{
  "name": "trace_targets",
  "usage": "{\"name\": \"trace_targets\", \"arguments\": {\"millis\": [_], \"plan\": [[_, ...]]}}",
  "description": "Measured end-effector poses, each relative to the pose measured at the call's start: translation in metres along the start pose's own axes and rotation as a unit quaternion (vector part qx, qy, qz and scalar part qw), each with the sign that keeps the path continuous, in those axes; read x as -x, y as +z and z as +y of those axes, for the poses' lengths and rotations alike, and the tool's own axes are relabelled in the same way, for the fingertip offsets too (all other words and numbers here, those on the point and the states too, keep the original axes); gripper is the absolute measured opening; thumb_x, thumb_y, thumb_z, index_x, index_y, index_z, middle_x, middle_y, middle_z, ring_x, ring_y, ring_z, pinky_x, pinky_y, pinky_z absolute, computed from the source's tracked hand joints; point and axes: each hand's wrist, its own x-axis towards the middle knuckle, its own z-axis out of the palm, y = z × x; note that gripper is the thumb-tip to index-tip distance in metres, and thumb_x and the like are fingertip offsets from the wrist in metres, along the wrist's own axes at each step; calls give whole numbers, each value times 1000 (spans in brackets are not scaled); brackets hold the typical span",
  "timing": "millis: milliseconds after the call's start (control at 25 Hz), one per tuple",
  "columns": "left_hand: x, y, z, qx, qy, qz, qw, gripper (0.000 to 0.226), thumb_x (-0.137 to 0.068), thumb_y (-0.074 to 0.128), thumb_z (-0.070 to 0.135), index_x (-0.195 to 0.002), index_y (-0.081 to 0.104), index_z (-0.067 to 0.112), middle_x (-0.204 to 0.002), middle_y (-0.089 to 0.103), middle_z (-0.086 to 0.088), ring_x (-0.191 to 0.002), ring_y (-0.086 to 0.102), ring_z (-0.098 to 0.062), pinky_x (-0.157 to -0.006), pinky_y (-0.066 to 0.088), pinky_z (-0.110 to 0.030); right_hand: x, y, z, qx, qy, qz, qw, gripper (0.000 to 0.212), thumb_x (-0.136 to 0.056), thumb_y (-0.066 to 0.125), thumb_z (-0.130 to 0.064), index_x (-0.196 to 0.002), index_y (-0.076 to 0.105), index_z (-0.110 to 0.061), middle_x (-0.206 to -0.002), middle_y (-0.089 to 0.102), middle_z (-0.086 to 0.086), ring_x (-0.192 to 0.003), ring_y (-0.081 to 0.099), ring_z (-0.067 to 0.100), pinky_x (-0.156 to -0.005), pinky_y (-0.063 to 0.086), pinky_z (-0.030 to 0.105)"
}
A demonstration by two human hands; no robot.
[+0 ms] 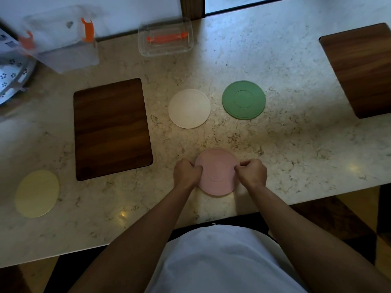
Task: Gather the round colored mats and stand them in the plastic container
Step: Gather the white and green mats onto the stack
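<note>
Head camera view, looking straight down at a marble counter [296, 144]. Nearest the lens, a white shirt [222, 261] fills the bottom edge, and two bare forearms reach forward from it.

Both hands meet at a pink mat [216, 172] lying flat near the counter's front edge. The left hand [187, 172] is curled at the mat's left rim and the right hand [251, 172] at its right rim, fingers closed into loose fists pinching the edges. The fingertips are tucked under the knuckles, so how much of the mat each one grips cannot be seen.

Far left, a yellow mat [37, 193] lies flat, well apart from the others. A dark wooden board [112, 129] sits between it and the pink mat.

Beyond the hands, a white mat [189, 108] and a green mat [243, 100] lie side by side, near each other but not touching. A second board [364, 68] is cut off by the right edge.

At the back, a clear container [165, 39] stands open by the wall, with an orange piece [167, 38] showing through it; whether that is inside or behind is unclear. Farther left is a blurred clear lid or box with orange clips [63, 39], and a metal perforated object [12, 81], both cropped and hard to identify.
</note>
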Motion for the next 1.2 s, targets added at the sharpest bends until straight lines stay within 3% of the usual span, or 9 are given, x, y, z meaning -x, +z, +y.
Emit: {"name": "trace_targets", "arguments": {"millis": [120,320,480,880,1200], "plan": [[-3,-4,2,34,-23,-6,999,16,-75,66,26,-83,60,13,-89,66,-5,-84,62,-24,-73,52,-35,4,1,-2,-4,-1,-13,1000,7,-71,71,-24,-66,71,-18,-70,70,-3,-70,64,16,-60,42,23],[-10,-17,-3,67,-33,-12,997,21,-74,64,18,-92,72,9,-93,73,-8,-86,67,-24,-79,58,-41,12,7,-12,-62,-18,-28,998,15,-73,71,-23,-86,69,-17,-82,68,-5,-81,64,15,-72,51,30],[-23,-35,-1,81,-34,-2,996,11,-72,65,14,-72,74,6,-77,73,-13,-72,69,-28,-71,61,-46,11,12,-31,-97,-47,-56,993,26,-76,70,-20,-102,70,-16,-92,70,-3,-87,66,13,-83,56,34],[-98,-90,40,144,-38,21,989,15,-77,69,15,-89,74,8,-91,74,-12,-84,70,-29,-78,61,-45,-38,28,-124,-90,-105,-56,989,23,-77,70,-24,-99,75,-17,-93,74,-2,-84,67,11,-82,54,29],[-167,-111,76,125,-14,40,991,19,-80,65,11,-96,75,9,-92,75,-9,-85,70,-25,-81,60,-44,-92,43,-181,-92,-113,-54,988,21,-75,67,-21,-93,77,-17,-87,75,-1,-81,69,14,-84,57,39]]}}
